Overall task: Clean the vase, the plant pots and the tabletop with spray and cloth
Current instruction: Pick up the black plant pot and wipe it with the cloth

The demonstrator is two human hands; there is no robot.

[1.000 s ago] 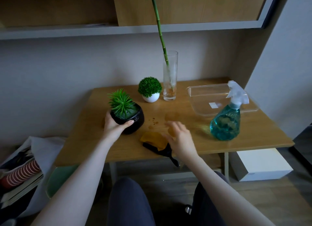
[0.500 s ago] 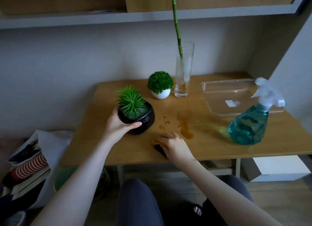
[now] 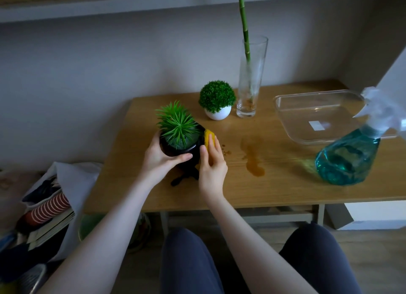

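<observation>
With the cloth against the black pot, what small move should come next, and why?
Probably rub the yellow cloth around the black pot: the left hand grips it and the right hand presses the cloth on its side.

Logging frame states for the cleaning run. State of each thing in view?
black pot: lifted, gripped by left hand
yellow cloth: pressed on the pot by right hand
white pot: upright on table, untouched
glass vase: upright, stem inside
spray bottle: standing, part full
clear tray: empty
tabletop: brown spill
</observation>
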